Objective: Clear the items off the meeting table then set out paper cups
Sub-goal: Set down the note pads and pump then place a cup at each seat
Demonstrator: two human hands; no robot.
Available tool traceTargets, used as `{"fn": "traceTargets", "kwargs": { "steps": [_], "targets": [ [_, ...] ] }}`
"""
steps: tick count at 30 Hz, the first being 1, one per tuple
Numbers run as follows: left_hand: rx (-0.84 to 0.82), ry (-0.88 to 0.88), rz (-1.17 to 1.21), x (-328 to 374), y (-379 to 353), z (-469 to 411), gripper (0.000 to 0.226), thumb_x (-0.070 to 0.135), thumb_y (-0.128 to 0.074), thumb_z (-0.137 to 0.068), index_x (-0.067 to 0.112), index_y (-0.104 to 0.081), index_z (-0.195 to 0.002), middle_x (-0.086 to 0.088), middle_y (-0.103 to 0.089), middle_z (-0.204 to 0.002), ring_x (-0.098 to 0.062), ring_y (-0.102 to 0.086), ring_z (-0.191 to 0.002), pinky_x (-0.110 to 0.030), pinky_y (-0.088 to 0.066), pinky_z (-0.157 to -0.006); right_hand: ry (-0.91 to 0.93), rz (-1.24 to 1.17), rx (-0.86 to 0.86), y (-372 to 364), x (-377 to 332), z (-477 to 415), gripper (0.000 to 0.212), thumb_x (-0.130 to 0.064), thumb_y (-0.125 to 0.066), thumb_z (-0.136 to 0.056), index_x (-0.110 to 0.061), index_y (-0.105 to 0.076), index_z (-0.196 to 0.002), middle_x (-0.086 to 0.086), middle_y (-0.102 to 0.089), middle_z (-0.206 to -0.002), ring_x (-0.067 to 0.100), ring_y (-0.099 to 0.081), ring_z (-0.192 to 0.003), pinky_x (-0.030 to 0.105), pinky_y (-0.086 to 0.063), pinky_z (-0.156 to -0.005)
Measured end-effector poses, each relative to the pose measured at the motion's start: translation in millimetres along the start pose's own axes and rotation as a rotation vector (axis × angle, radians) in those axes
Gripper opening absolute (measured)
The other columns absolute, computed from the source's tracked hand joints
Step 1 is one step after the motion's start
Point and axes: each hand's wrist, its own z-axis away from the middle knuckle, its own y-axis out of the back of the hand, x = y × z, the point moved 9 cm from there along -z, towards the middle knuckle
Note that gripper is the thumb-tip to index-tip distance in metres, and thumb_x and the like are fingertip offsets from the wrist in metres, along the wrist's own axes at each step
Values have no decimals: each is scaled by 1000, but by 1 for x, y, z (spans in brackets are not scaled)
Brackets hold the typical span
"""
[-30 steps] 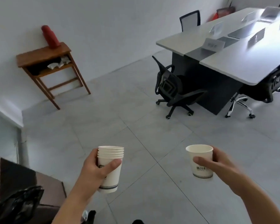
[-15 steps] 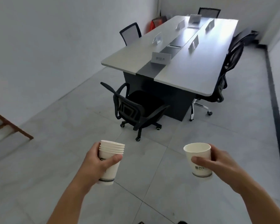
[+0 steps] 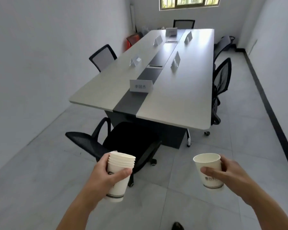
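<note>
I hold a nested cup stack (image 3: pixel 118 176) in my left hand (image 3: pixel 103 178), fingers wrapped round it; my right hand (image 3: pixel 229 175) pinches a single cup (image 3: pixel 209 170). Both short of the meeting table (image 3: pixel 181 97). Light, crushable paper: grip mid-wall, gently.

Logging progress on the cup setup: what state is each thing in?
left hand, grips the cup stack
cup stack, nested, upright, in the air
right hand, holds the single cup
single cup, upright, empty
meeting table, bears name cards, no cups
near chair, pulled away from table

bare hands (image 3: pixel 102 177), bare forearms (image 3: pixel 76 211), dark shoe (image 3: pixel 177 226)
</note>
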Motion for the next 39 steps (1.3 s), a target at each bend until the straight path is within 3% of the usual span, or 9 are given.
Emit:
{"fn": "traceTargets", "kwargs": {
  "steps": [4,9,13,21,30,34,39],
  "targets": [
    [39,8,21,22,1,-69,66,44,-82,-45,33,-60,-107,6,-73,-96,-9,-71,-83,-20,-56,-62,21,67,-83,-8,-45,-87,49,-18,-84,-73,-16,-59,-115,5,-69,-100,15,-65,-85,19,-48,-62],
    [29,58,33,25,3,-151,65,45,-83,-43,34,-61,-104,10,-74,-93,-8,-71,-82,-22,-56,-64,10,76,-155,-18,-75,-173,52,-31,-86,-62,-25,-62,-108,-1,-72,-96,8,-69,-81,17,-50,-66],
    [19,55,27,35,16,-237,68,45,-85,-47,30,-61,-108,8,-74,-96,-9,-71,-84,-22,-55,-65,-37,124,-99,-15,-80,-252,44,-24,-85,-70,-24,-62,-107,1,-71,-96,15,-68,-87,26,-52,-71],
    [-18,21,43,87,37,-407,82,49,-88,-44,35,-55,-118,0,-71,-106,-16,-69,-98,-35,-55,-89,-58,101,6,-6,-143,-397,39,-21,-84,-71,-19,-64,-104,5,-73,-96,18,-69,-87,26,-51,-69],
    [-1,85,-2,99,36,-517,77,48,-84,-47,34,-55,-116,3,-69,-105,-11,-68,-95,-26,-56,-81,-50,51,101,-10,-159,-559,55,-12,-86,-68,-16,-58,-115,4,-67,-104,20,-65,-95,28,-51,-71],
    [69,171,-18,88,46,-543,80,48,-85,-46,31,-55,-118,0,-69,-108,-13,-68,-94,-24,-55,-72,-9,111,151,-12,-167,-648,62,-19,-88,-64,-21,-55,-116,-6,-63,-98,21,-62,-96,36,-53,-82],
    [118,271,-56,83,50,-570,75,49,-85,-44,38,-57,-112,4,-70,-104,-8,-68,-91,-24,-54,-71,44,143,205,-27,-169,-744,67,-22,-86,-66,-17,-50,-122,-2,-60,-103,19,-57,-95,29,-44,-79]
  ]
}}
